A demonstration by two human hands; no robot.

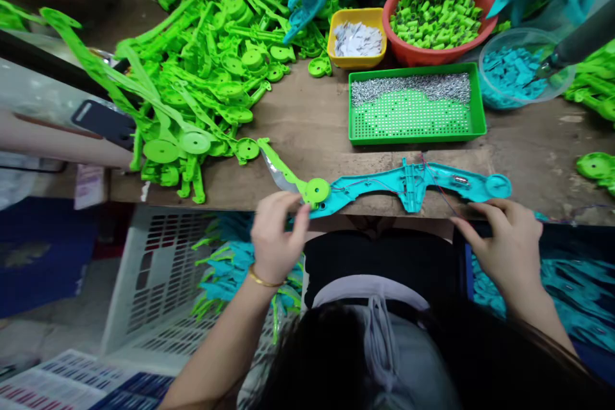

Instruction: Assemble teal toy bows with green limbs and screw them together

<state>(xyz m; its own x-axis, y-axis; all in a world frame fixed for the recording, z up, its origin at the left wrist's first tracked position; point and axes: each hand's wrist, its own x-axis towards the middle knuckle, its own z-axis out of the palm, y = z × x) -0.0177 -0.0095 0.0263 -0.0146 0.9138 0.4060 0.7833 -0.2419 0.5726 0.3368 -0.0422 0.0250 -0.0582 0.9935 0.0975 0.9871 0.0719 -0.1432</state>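
Observation:
A long teal plastic part with thin red wires lies along the front edge of the wooden bench. A green plastic arm with a round end sits on the teal part's left end. My left hand pinches that green arm at its round end. My right hand rests at the bench edge under the teal part's right end, fingers curled, touching the wires there. What the right fingers hold is not clear.
A heap of green parts covers the left of the bench. At the back stand a yellow tub, a red bowl, a green screw tray and a clear bowl. A white crate stands below left.

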